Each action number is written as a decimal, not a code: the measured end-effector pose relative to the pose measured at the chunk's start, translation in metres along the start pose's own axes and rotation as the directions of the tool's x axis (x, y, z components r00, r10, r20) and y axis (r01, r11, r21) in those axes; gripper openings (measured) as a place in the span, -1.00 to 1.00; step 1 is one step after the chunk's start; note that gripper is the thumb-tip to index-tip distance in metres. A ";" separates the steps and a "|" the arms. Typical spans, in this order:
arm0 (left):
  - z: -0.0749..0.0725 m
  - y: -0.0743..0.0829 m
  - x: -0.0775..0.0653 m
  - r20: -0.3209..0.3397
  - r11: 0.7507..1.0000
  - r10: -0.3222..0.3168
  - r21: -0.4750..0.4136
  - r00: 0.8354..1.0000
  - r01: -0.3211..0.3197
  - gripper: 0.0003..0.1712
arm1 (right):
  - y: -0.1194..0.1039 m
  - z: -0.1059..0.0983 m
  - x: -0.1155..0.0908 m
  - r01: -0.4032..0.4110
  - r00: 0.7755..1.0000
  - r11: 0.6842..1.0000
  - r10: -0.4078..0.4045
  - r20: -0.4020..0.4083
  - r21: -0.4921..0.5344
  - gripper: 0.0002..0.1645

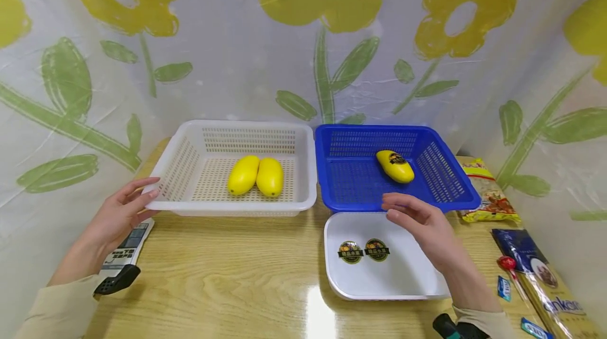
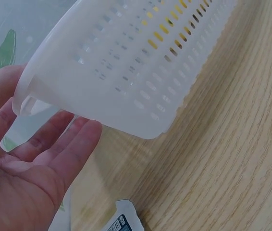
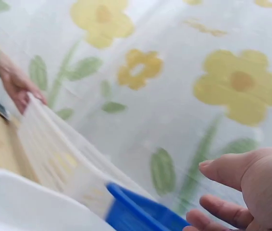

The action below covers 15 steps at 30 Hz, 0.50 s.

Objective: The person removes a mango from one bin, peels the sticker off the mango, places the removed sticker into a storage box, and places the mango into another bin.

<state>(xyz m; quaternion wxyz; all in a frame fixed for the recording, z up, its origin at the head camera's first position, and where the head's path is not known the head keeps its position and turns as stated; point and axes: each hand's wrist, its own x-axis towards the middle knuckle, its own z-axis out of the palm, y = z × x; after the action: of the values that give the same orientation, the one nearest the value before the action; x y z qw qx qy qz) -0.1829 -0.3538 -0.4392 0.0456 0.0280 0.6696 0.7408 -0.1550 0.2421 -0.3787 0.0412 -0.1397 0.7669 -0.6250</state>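
My left hand (image 1: 118, 215) grips the near left corner of a white plastic basket (image 1: 237, 205), its thumb at the rim and fingers beneath. Two yellow mangoes (image 1: 243, 174) lie side by side in that basket. Over the front rim of a blue basket (image 1: 351, 183) hovers my right hand (image 1: 427, 228), fingers loosely bent and holding nothing. A yellow mango (image 1: 397, 166) with a black sticker rests inside the blue basket. Below it is a shallow white tray (image 1: 379, 281) bearing two round black-and-gold stickers (image 1: 377, 250); my right hand covers part of its right side.
Along the right side lie a yellow-and-red food packet (image 1: 488, 191), a dark blue pasta bag (image 1: 545, 270), a red lollipop (image 1: 506, 262) and small blue packets (image 1: 504, 288). A printed grey packet (image 1: 128, 247) sits under my left hand. A flowered curtain (image 1: 227, 65) stands behind the baskets.
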 end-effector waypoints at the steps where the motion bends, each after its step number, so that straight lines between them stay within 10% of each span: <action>1: 0.000 0.000 0.000 0.001 1.000 0.001 -0.002 1.000 -0.001 -0.50 | 0.003 -0.006 -0.005 0.006 1.000 1.000 -0.006 -0.015 0.026 -0.58; 9: -0.003 -0.003 0.001 0.017 1.000 0.009 -0.017 1.000 -0.009 -0.52 | 0.025 -0.059 -0.033 0.001 0.980 0.973 0.045 -0.192 0.233 -0.56; 15: -0.003 -0.003 0.001 0.021 1.000 0.010 -0.011 1.000 -0.009 -0.52 | 0.041 -0.100 -0.034 -0.053 0.911 0.969 0.146 -0.386 0.242 -0.50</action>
<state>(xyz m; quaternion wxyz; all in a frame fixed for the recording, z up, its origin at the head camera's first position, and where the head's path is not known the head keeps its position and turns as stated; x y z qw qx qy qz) -0.1842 -0.3561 -0.4425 0.0494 0.0388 0.6650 0.7442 -0.1527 0.3531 -0.4006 -0.0689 0.0364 0.6892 -0.7204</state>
